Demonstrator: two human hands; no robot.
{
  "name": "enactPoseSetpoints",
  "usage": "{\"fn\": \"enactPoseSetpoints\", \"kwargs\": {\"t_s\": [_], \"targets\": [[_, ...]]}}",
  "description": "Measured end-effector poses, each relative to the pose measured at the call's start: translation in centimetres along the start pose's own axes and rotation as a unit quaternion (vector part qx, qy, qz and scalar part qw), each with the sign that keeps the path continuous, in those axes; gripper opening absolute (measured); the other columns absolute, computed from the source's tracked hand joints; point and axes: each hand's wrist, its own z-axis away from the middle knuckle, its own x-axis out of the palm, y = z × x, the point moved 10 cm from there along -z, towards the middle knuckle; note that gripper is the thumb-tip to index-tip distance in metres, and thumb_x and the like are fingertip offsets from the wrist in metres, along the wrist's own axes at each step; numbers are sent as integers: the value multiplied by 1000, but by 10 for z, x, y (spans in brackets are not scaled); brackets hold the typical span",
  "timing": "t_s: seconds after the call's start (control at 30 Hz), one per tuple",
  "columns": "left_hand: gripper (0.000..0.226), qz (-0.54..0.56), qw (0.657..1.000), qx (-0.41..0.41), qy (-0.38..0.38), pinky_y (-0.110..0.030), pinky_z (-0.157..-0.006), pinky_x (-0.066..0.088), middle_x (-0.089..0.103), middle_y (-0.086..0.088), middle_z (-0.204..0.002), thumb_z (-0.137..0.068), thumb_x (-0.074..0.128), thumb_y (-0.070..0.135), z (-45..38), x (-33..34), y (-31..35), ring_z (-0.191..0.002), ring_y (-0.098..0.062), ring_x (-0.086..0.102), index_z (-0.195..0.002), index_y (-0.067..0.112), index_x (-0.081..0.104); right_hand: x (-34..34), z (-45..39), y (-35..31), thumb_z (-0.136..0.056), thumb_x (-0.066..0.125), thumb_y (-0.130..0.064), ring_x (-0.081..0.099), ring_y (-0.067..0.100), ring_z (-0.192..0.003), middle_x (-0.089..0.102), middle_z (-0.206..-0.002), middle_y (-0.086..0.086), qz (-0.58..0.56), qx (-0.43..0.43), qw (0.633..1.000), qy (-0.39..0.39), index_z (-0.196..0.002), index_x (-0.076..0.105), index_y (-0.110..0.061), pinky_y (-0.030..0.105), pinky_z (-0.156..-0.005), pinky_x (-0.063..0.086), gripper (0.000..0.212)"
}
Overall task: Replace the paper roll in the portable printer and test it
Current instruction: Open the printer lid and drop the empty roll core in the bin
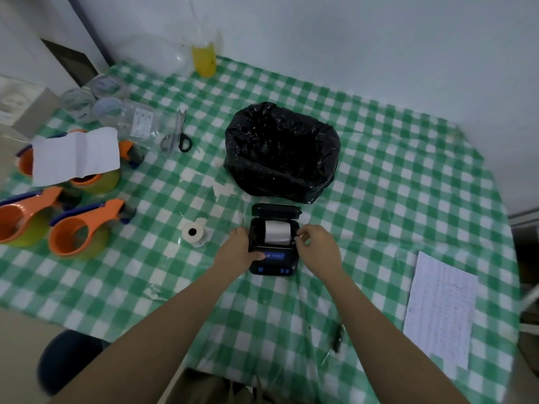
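Portable printer (274,243), lid open w/ paper roll (277,231) inside, sits between both hands. Left hand (237,249) grips its left side, thumb on the screen; right hand (319,243) pinches its right edge. Spare roll (194,231) lies on desk (379,185) just left.

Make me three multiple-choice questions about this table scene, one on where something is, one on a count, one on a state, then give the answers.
1. Where is the loose paper roll relative to the printer?
A. To its left on the tablecloth
B. Inside the black bag
C. On the printed sheet

2. How many orange tape dispensers are on the table?
A. One
B. Two
C. Four

3. What state is the printer's lid in?
A. Shut
B. Open, with a roll in the bay
C. Taken off

Answers: 1 A, the roll lies just left of the printer. 2 C, four sit at the left edge, two partly under a white paper. 3 B, the lid is tipped back and white paper shows inside.
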Motion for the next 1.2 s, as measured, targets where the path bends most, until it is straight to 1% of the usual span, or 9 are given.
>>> {"fn": "enactPoseSetpoints", "kwargs": {"t_s": [0.13, 0.23, 0.37, 0.57, 0.7, 0.83, 0.9, 1.03, 1.2], "targets": [[57, -11, 1000, 3, 5, -44, -90, 48, 48, -16, -125, -76, 72, 27, 2, -2, 2, -106, -31, 56, -120, 5, 42, 22, 2, -2, -80, 68, -29, 47, 23, -105, 53, -109, 10, -63, 27, 998, 13, -109, 61, -11, 30, -89, 40, 35], [59, -24, 1000, 6, 4, -44, -92, 48, 48, -17, -126, -77, 72, 29, 5, -4, 4, -108, -31, 55, -121, 5, 41, 29, 0, 3, -81, 67, -22, 46, 26, -107, 50, -109, 12, -100, 56, 993, 17, -103, 64, -10, 28, -91, 38, 25], [59, -31, 999, 18, 15, -42, -91, 46, 46, -18, -129, -80, 67, 24, 11, -11, 10, -113, -32, 52, -126, 3, 37, 8, 6, -17, -85, 62, -18, 45, 15, -95, 54, -101, 6, -83, -26, 996, 21, -97, 66, -7, 22, -81, 34, 16], [42, 56, 990, 86, 92, -44, -89, 50, 50, -13, -128, -88, 50, 11, 15, -54, 33, -104, -30, 57, -129, 11, 41, -68, 15, -59, -89, 57, -17, 52, 13, -70, 59, -78, -4, -263, -53, 958, 101, -92, 61, -16, 14, -59, 41, 5], [30, 75, 979, 131, 135, -43, -90, 51, 52, -10, -124, -91, 48, 15, 14, -85, 57, -93, -21, 57, -121, 12, 51, -115, 2, -84, -90, 57, -19, 56, 15, -74, 64, -85, 13, -360, -62, 917, 162, -80, 57, -29, 28, -67, 50, 15], [29, 64, 980, 125, 139, -36, -86, 48, 52, -9, -126, -93, 46, 17, 8, -100, 66, -96, -21, 57, -121, 13, 53, -134, -31, -105, -90, 55, -21, 55, 16, -74, 63, -84, 6, -299, -66, 930, 202, -90, 59, -12, 27, -65, 47, 9], [29, 58, 980, 122, 145, -36, -87, 46, 52, -11, -126, -93, 46, 17, 7, -104, 63, -103, -25, 57, -120, 11, 54, -122, -53, -110, -92, 52, -18, 56, 17, -78, 64, -92, 5, -239, -57, 955, 163, -101, 60, -9, 28, -69, 44, 16], [33, 12, 982, 101, 162, -42, -96, 45, 54, -18, -125, -88, 54, 16, 6, -111, 35, -113, -33, 53, -120, 6, 54, -73, -67, -107, -94, 49, -17, 57, 22, -111, 58, -128, 7, -163, -31, 986, 27, -131, 49, -13, 27, -86, 45, 37], [69, -168, 982, -1, 86, -46, -104, 37, 41, -18, -135, -77, 68, 40, 5, -105, -23, -126, -37, 35, -133, 14, 39, -43, -30, -118, -94, 48, -17, 58, 14, -92, 65, -109, 6, -197, -86, 976, 21, -117, 60, -14, 25, -82, 48, 26]]}}
